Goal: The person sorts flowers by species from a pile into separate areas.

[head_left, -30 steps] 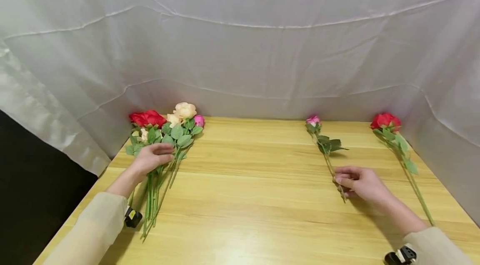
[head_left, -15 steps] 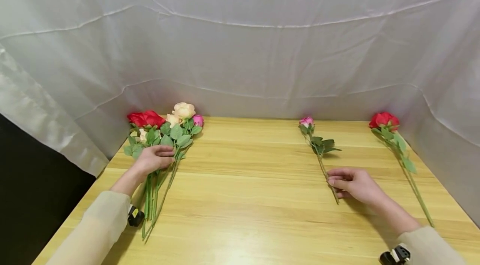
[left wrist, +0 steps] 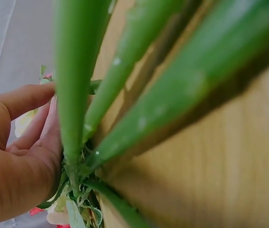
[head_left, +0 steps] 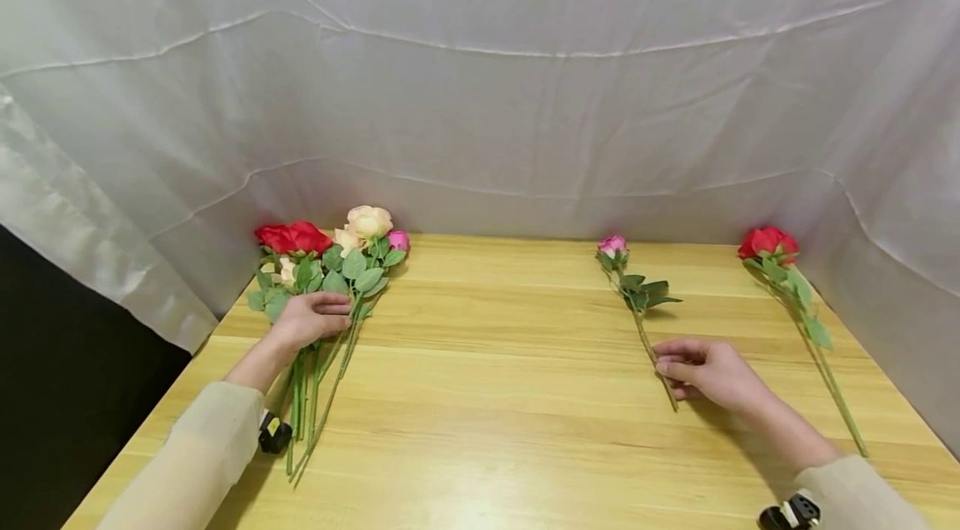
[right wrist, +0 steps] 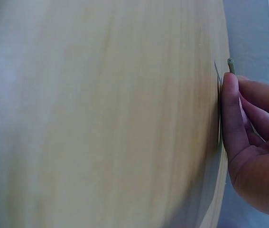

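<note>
- Red roses (head_left: 294, 238) sit at the left of our bunch, blooms toward the grey cloth (head_left: 487, 122), leaves crowding below.
- Our left hand (head_left: 303, 320) lies across the green stems (left wrist: 172, 102) just under those leaves. Its fingers look nearly straight and close together; a stem hides the tips in the left wrist view, so we cannot tell whether they pinch anything. A light touch should do here; pressing hard could splay the bunch.
- Peach roses (head_left: 369, 222) and a pink bud (head_left: 398, 242) form the bunch's right side.
- Wood grain of the table (head_left: 487, 363) shows between our hands.
- Pink rose (head_left: 637, 297), well apart from the bunch: bloom toward the cloth, stem slanting down to the right. We cannot tell how much of it touches the wood.
- Our right hand (head_left: 708, 367) pinches that stem near its lower end, thumb against fingers; in the right wrist view the tip pokes out past them. Held so low, the bloom would likely swing wide on any wrist turn, so we should steer slowly, then ease the thumb off first.
- Far-right rose (head_left: 799, 287), red, lies untouched. Our right sleeve (head_left: 862, 497) is just beside its stem end, so we should mind the forearm.
</note>
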### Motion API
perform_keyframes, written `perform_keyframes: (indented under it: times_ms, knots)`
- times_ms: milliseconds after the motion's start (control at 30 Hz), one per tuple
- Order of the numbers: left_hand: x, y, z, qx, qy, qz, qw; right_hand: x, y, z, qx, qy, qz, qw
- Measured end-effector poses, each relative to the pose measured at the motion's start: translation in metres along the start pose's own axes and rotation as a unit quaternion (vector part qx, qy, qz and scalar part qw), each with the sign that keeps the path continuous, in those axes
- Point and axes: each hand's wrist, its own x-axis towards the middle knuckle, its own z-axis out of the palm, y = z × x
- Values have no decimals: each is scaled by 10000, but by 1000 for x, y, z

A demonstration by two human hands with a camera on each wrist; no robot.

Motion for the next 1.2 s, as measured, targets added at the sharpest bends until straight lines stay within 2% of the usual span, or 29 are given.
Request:
perform_keyframes:
  times_ms: [500, 667, 800, 1000, 1200]
  knots:
    - [2, 5, 1, -99, -45, -139, 9998, 0, 2, -1, 117, 35, 20, 9999]
    - [2, 6, 1, -260, -46, -159, 9995, 0, 2, -1, 99, 9, 23, 9999]
    - [3, 6, 2, -510, -58, -134, 9986, -1, 2, -1, 144, 8, -3, 9999]
    - [-1, 9, 2, -917, -128, -144, 9956, -1, 2, -1, 529, 65, 47, 9986]
    - [-4, 15, 6, -1507, -143, -156, 9884, -3, 1, -3, 602, 374, -25, 9975]
